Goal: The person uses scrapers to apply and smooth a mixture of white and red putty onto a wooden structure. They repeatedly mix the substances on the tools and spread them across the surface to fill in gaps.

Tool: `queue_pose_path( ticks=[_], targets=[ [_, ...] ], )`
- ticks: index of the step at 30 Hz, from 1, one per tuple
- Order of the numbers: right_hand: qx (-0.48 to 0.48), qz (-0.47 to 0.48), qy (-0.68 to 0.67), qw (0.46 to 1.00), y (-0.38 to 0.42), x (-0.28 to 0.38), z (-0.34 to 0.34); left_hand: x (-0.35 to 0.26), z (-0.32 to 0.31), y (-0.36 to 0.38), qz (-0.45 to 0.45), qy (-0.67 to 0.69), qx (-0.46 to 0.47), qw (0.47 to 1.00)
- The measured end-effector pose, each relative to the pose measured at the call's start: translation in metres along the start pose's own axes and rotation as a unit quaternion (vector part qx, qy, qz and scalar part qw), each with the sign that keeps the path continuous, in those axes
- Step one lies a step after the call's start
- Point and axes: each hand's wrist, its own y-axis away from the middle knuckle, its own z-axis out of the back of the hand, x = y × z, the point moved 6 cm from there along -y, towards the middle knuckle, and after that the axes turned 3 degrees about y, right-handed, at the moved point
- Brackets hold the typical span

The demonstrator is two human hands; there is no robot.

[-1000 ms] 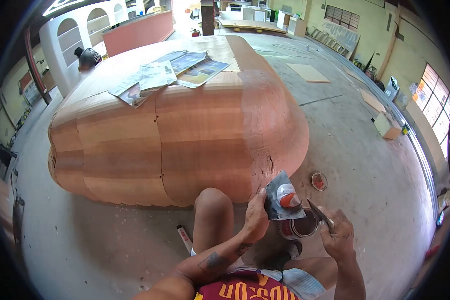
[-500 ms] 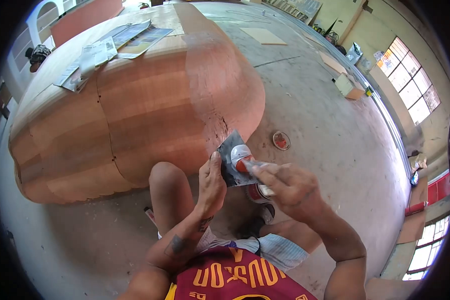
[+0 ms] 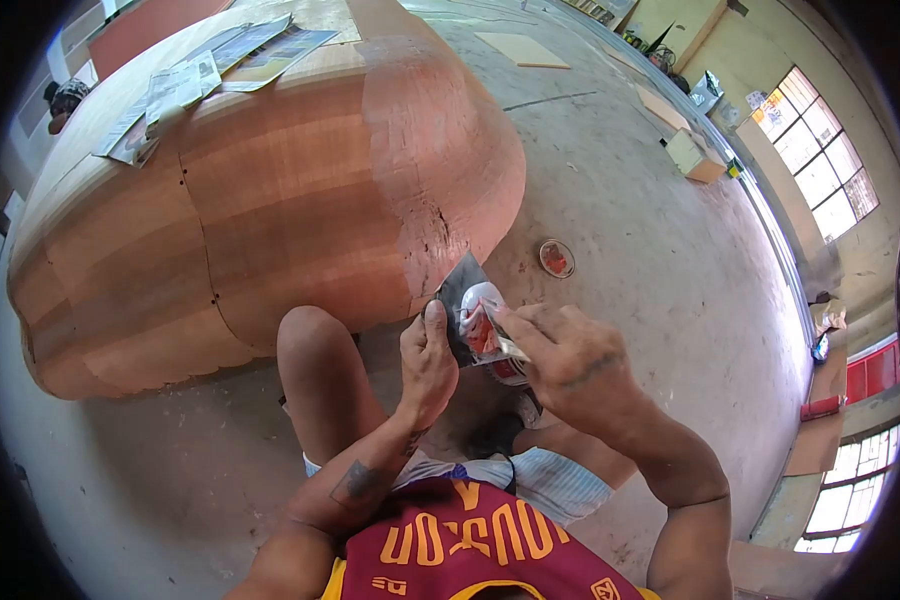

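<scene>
My left hand (image 3: 428,365) grips a thin dark mixing board (image 3: 454,283) by its left edge, thumb on top. On the board lies a heap of white and red putty (image 3: 481,298), partly streaked together. My right hand (image 3: 575,362) is closed around a putty knife (image 3: 513,347), its blade down in the putty; the fingers hide much of the tool. Below the board, a can (image 3: 510,372) is mostly covered by the board and hand. Just beyond my hands rises a large curved wooden shell (image 3: 290,200) with a pinkish coated band (image 3: 420,150) and dark cracks near its lower end.
A round lid (image 3: 557,258) with red paste lies on the concrete floor (image 3: 650,300) to the right. Newspaper sheets (image 3: 255,62) rest on top of the shell. A person's head (image 3: 67,98) shows at far left. Flat panels (image 3: 522,49) and a box (image 3: 695,156) lie farther off.
The putty knife has moved through the heap, and the red now spreads in streaks across the white. The view has shifted slightly, so the shell sits higher and farther left.
</scene>
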Motion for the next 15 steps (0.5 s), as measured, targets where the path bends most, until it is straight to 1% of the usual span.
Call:
queue_pose_path(
  ticks=[2,3,5,6,8,9,11,12,14,15],
  targets=[
    [0.047,0.001,-0.010,0.999,0.006,0.007,-0.014,-0.002,0.001,-0.004,-0.024,-0.042,-0.007,0.999],
    [0.071,0.002,-0.016,0.997,0.005,0.010,-0.017,-0.004,0.001,-0.004,-0.017,-0.033,-0.010,0.999],
    [0.043,-0.019,-0.023,0.999,-0.003,0.003,0.001,-0.006,0.001,0.000,-0.002,-0.018,-0.015,1.000],
    [0.029,-0.033,-0.028,0.999,-0.005,0.001,0.009,-0.007,0.002,0.000,-0.013,-0.032,-0.019,0.999],
    [0.069,-0.026,0.011,0.997,0.002,0.010,-0.011,-0.010,0.000,-0.002,-0.037,-0.058,-0.019,0.997],
    [0.087,-0.024,0.033,0.995,0.003,0.011,-0.017,-0.010,-0.002,-0.002,-0.033,-0.054,-0.015,0.998],
    [0.028,-0.026,0.000,0.999,0.003,0.005,-0.003,-0.007,0.001,0.001,-0.022,-0.046,-0.017,0.999],
    [-0.003,-0.026,-0.018,1.000,0.002,0.003,0.002,-0.010,-0.001,-0.001,-0.037,-0.054,-0.013,0.998],
    [0.011,-0.057,-0.001,0.998,0.002,0.003,-0.005,-0.014,-0.002,0.001,-0.061,-0.070,-0.007,0.996],
    [0.016,-0.072,0.007,0.997,0.001,0.002,-0.008,-0.013,-0.001,0.001,-0.056,-0.087,-0.002,0.995]
  ],
)
